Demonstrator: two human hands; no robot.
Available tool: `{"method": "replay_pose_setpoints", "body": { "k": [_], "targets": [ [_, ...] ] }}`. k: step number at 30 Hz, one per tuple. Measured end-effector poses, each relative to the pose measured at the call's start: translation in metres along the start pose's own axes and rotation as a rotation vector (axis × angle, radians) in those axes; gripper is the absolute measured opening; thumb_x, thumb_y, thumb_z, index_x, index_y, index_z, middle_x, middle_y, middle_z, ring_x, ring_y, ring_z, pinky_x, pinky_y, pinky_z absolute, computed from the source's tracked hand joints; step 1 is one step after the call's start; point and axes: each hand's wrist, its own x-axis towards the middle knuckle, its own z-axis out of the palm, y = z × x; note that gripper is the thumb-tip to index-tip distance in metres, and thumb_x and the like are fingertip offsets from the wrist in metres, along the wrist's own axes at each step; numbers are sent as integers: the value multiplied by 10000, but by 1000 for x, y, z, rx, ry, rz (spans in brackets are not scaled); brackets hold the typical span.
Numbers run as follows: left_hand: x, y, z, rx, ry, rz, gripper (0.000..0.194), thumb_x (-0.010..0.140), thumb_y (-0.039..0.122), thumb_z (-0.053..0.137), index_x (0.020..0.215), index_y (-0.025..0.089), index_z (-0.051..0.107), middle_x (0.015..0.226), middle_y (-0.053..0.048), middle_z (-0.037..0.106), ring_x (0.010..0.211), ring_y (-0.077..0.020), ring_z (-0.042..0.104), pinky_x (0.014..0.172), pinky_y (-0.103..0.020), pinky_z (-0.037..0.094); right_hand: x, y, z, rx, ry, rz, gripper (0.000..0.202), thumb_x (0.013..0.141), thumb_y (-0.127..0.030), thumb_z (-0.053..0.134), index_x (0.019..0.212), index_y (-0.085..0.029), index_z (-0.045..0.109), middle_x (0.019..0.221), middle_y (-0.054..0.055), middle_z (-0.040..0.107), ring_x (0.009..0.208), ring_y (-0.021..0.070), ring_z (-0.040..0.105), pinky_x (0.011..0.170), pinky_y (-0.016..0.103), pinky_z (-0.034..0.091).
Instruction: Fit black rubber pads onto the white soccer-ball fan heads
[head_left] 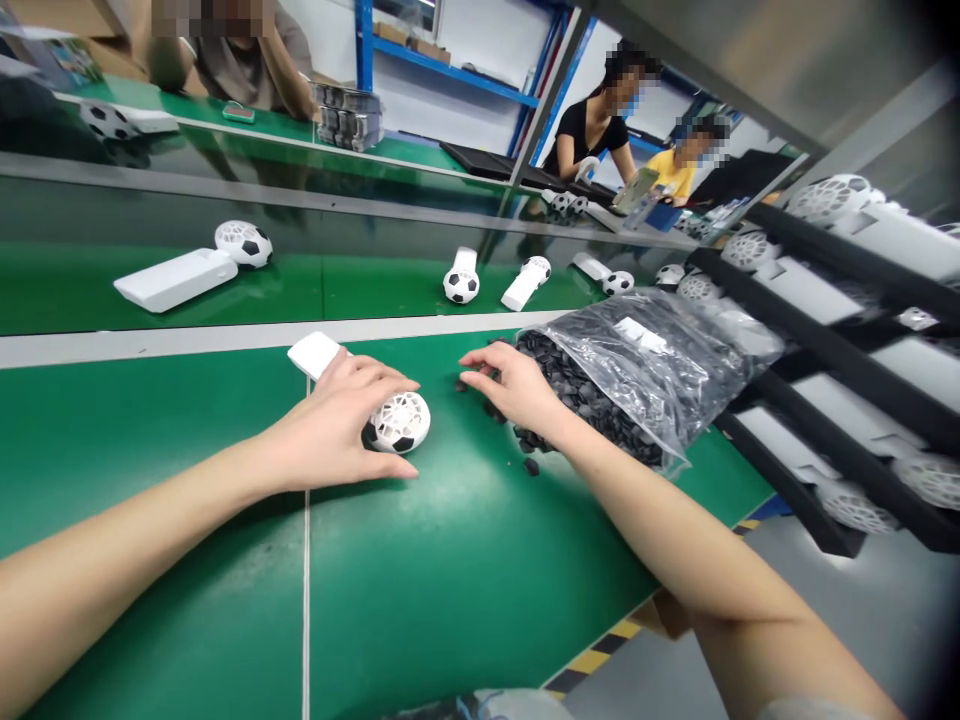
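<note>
Bare hands at a smooth green table (pixel 420 610), viewed from above. We held our left hand (pixel 334 425) wide over a white plastic unit, its thumb and fingers curved apart around the round head (pixel 403 421), a ball of openwork lattice with black patches. The unit lay left of the table's middle, towards the far edge; its flat, blunt handle (pixel 313 354) emerged beyond our knuckles. A thin pale seam (pixel 306 610) ran beneath that hand to the near edge.

We kept our right hand (pixel 512 385) narrow, thumb and forefinger slightly apart, beside the mouth of a clear, wrinkled plastic bag (pixel 667 340) near the far right corner. We could not tell whether its fingertips held anything. Small, flat, matte black pieces (pixel 570 390) filled the bag's mouth and spilled onto the table; one stray piece (pixel 531 467) lay nearer us. Beyond the pale far edge, we saw similar units (pixel 176 280) on a glossy green surface (pixel 360 290). At the right edge, a black slatted rack (pixel 825 345) carried more.
</note>
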Motion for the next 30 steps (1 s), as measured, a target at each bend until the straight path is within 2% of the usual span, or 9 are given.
{"method": "replay_pose_setpoints", "body": {
  "k": [3, 5, 8, 11, 14, 20, 25, 27, 30],
  "targets": [
    [1, -2, 0, 18, 5, -58, 662, 672, 583, 592, 1184, 169, 521, 1157, -132, 544, 1168, -333, 381, 997, -525, 249, 3, 10, 1, -134, -68, 67, 174, 747, -276, 639, 880, -163, 640, 824, 31, 587, 704, 123, 552, 688, 262, 444],
    [1, -4, -3, -29, -102, -17, 631, 691, 535, 600, 1227, 219, 492, 1252, -118, 501, 1257, -344, 300, 1019, -540, 218, 5, 12, 5, -145, -106, 76, 175, 741, -267, 646, 885, -168, 633, 840, 32, 584, 721, 125, 550, 673, 251, 437],
    [-1, -6, -8, -148, -247, 18, 615, 747, 391, 574, 1318, 299, 365, 1440, -53, 293, 1360, -292, 98, 1048, -509, 214, 10, 12, 10, -143, -131, 72, 113, 739, -211, 639, 839, -166, 616, 800, 18, 578, 698, 116, 541, 664, 246, 425],
    [-4, -4, -8, -235, -235, -14, 597, 758, 292, 539, 1322, 285, 343, 1475, -41, 205, 1372, -246, 23, 1065, -470, 225, 13, 9, 8, -71, -190, 90, 110, 730, -172, 636, 827, -158, 585, 709, -9, 574, 632, 105, 535, 617, 232, 421],
    [-5, -3, -6, -267, -213, -13, 556, 740, 269, 553, 1273, 260, 396, 1468, -45, 227, 1371, -237, 10, 1078, -461, 208, 5, 2, 4, -3, -212, 59, 109, 743, -150, 618, 850, -161, 599, 720, -3, 602, 655, 110, 553, 632, 233, 433],
    [-4, -8, -5, -281, -230, 79, 573, 741, 164, 494, 1288, 254, 348, 1477, -33, 198, 1371, -203, 42, 1097, -422, 187, -22, -27, -2, 148, -225, -132, 73, 814, -191, 558, 823, -198, 631, 810, -8, 654, 733, 110, 582, 700, 239, 451],
    [-4, 0, -2, -293, -147, 36, 510, 741, 299, 565, 1219, 217, 409, 1428, -78, 307, 1367, -238, 95, 1079, -454, 220, -28, -47, 5, 260, -233, -288, 48, 800, -181, 591, 790, -208, 630, 827, -1, 622, 853, 130, 567, 811, 284, 440],
    [-3, 4, 0, -306, -131, 17, 495, 737, 351, 579, 1189, 213, 432, 1414, -82, 332, 1365, -240, 115, 1070, -450, 241, -26, -48, 11, 294, -201, -285, 34, 774, -175, 622, 755, -203, 622, 810, 0, 590, 847, 135, 554, 808, 297, 441],
    [-2, 6, 3, -302, -102, 9, 440, 748, 301, 548, 1167, 210, 447, 1371, -71, 395, 1360, -225, 144, 1066, -428, 262, -24, -46, 21, 331, -157, -240, 88, 732, -182, 667, 702, -191, 585, 790, -5, 532, 832, 138, 528, 792, 303, 441]
  ]
}}
